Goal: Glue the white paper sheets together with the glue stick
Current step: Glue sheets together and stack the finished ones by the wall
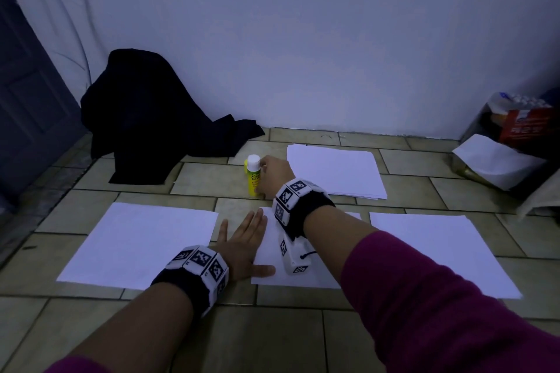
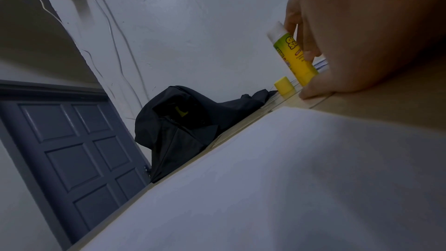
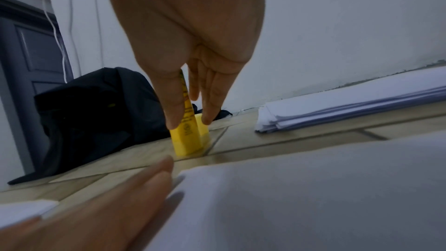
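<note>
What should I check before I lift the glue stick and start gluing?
1. Right hand has the glue stick: ok, fingers pinch its sides.
2. Glue stick upright on the floor: ok.
3. Yellow cap off: ok, it stands beside the stick.
4. Glue wound out far enough: cannot tell.
5. Left hand steadies the middle sheet: ok, it lies flat, thumb on the sheet.
6. Second sheet within reach: ok, it lies just left of that hand.
</note>
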### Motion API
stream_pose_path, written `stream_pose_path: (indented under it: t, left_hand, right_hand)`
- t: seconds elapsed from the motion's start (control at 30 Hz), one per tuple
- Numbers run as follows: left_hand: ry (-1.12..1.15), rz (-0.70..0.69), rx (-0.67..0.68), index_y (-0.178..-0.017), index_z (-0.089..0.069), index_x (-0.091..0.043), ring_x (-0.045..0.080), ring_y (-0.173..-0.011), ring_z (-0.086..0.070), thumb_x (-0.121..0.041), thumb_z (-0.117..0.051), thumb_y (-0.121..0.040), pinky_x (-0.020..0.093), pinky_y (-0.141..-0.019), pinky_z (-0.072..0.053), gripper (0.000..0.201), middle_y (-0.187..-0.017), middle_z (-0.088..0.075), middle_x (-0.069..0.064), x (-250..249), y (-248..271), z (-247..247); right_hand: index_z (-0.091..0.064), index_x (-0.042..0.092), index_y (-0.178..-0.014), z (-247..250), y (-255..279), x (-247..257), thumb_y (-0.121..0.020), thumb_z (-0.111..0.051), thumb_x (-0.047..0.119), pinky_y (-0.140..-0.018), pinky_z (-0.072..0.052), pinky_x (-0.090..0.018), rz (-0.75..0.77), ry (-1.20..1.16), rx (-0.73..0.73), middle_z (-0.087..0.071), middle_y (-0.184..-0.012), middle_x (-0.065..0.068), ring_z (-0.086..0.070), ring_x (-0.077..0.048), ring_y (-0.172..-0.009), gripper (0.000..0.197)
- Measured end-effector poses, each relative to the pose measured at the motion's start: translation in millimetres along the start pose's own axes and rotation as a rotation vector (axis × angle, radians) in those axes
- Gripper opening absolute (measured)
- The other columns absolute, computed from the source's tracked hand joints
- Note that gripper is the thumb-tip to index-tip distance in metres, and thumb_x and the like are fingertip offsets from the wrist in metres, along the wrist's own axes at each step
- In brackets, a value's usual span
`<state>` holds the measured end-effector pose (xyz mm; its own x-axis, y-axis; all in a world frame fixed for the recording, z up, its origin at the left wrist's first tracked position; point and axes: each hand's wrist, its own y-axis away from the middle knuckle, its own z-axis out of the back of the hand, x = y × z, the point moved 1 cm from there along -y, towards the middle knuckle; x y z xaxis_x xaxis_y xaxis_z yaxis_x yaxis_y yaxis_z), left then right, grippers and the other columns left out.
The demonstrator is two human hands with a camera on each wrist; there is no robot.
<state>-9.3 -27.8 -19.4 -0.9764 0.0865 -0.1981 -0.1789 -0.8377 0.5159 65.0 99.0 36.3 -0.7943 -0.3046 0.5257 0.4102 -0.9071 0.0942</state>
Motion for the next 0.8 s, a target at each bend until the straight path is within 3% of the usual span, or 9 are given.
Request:
stream_pose_path:
  t: [0.1,0.17,0.27,0.37,0.47,0.53,0.6,0.7,0.8]
  left_hand:
    - [0.016,0.0,0.019,-0.146,0.028,-0.011,0.015,-0.143,0.027,-0.103,-0.006,-0.046,0.054,-0.113,0.013,0.14,-0.15,0.039,-0.003,-0.5,1.9,2.6]
    - [0.011,0.017,0.018,-0.147,0.028,-0.01,0.015,-0.144,0.027,-0.078,-0.038,-0.082,0.053,-0.114,0.012,0.114,-0.153,0.036,0.0,-2.7,5.4,2.6]
    - [0.02,0.03,-0.005,-0.148,0.026,-0.012,0.015,-0.144,0.026,-0.062,-0.047,-0.09,0.051,-0.114,0.013,0.105,-0.155,0.033,0.0,-4.7,6.5,2.3]
    - [0.035,0.046,-0.006,-0.15,0.021,-0.015,0.014,-0.144,0.026,-0.063,-0.046,-0.09,0.05,-0.114,0.014,0.102,-0.155,0.033,-0.001,-3.7,4.9,1.8]
    - [0.03,0.052,0.024,-0.151,0.019,-0.016,0.013,-0.144,0.026,-0.084,-0.033,-0.069,0.051,-0.115,0.014,0.118,-0.155,0.033,-0.002,-3.9,5.1,3.2]
    - [0.029,0.058,0.015,-0.151,0.018,-0.015,0.014,-0.144,0.025,-0.079,-0.035,-0.079,0.051,-0.116,0.013,0.11,-0.156,0.031,-0.001,-4.7,6.0,4.4]
    - [0.041,0.06,-0.008,-0.152,0.016,-0.015,0.014,-0.145,0.024,-0.068,-0.037,-0.09,0.051,-0.116,0.012,0.097,-0.156,0.03,-0.001,-5.8,5.7,5.1]
    - [0.054,0.039,0.028,-0.152,0.016,-0.017,0.014,-0.145,0.023,-0.101,-0.011,-0.053,0.051,-0.116,0.012,0.133,-0.154,0.031,-0.006,-6.3,7.5,8.8]
    - [0.06,0.008,0.037,-0.152,0.016,-0.018,0.014,-0.145,0.024,-0.105,0.003,-0.021,0.051,-0.115,0.012,0.158,-0.154,0.031,-0.006,-5.7,7.3,10.4]
  right_hand:
    - [-0.049,0.006,-0.131,9.8,3.1,-8.4,-0.085,-0.066,0.019,-0.095,-0.047,-0.035,-0.054,-0.092,0.001,-0.056,-0.128,-0.014,-0.055,-0.026,-0.116,0.05]
    - [-0.048,0.008,-0.131,20.2,9.1,-16.6,-0.085,-0.069,0.02,-0.095,-0.044,-0.029,-0.046,-0.096,0.014,-0.054,-0.131,-0.012,-0.053,-0.023,-0.119,0.052]
    - [-0.047,0.009,-0.134,42.9,28.3,-34.3,-0.082,-0.072,0.025,-0.098,-0.04,-0.026,-0.039,-0.091,0.039,-0.051,-0.136,-0.008,-0.048,-0.019,-0.124,0.06]
    - [-0.041,0.011,-0.138,68.7,56.0,-64.0,-0.083,-0.072,0.032,-0.102,-0.036,-0.028,-0.114,-0.004,0.101,-0.046,-0.141,-0.006,-0.043,-0.02,-0.13,0.067]
    - [-0.039,0.012,-0.14,91.7,86.7,-101.0,-0.078,-0.072,0.048,-0.099,-0.039,-0.034,-0.281,0.292,0.372,-0.048,-0.14,-0.006,-0.047,-0.024,-0.126,0.078]
    - [-0.044,0.012,-0.136,101.7,106.6,-127.9,-0.07,-0.075,0.056,-0.096,-0.042,-0.036,-0.375,0.398,0.458,-0.051,-0.137,-0.006,-0.051,-0.024,-0.122,0.085]
    - [-0.023,0.007,-0.147,104.2,124.4,-155.3,-0.064,-0.08,0.055,-0.105,-0.038,-0.039,-0.46,0.422,0.427,-0.034,-0.15,-0.009,-0.038,-0.026,-0.134,0.111]
    - [0.013,0.005,-0.15,98.1,146.4,-185.4,-0.065,-0.079,0.056,-0.117,-0.019,-0.047,-0.537,0.483,0.427,0.008,-0.159,-0.013,0.001,-0.027,-0.148,0.136]
    - [0.007,0.004,-0.149,92.9,158.3,-202.1,-0.064,-0.083,0.049,-0.116,-0.023,-0.044,-0.549,0.388,0.38,0.0,-0.158,-0.012,-0.005,-0.025,-0.147,0.132]
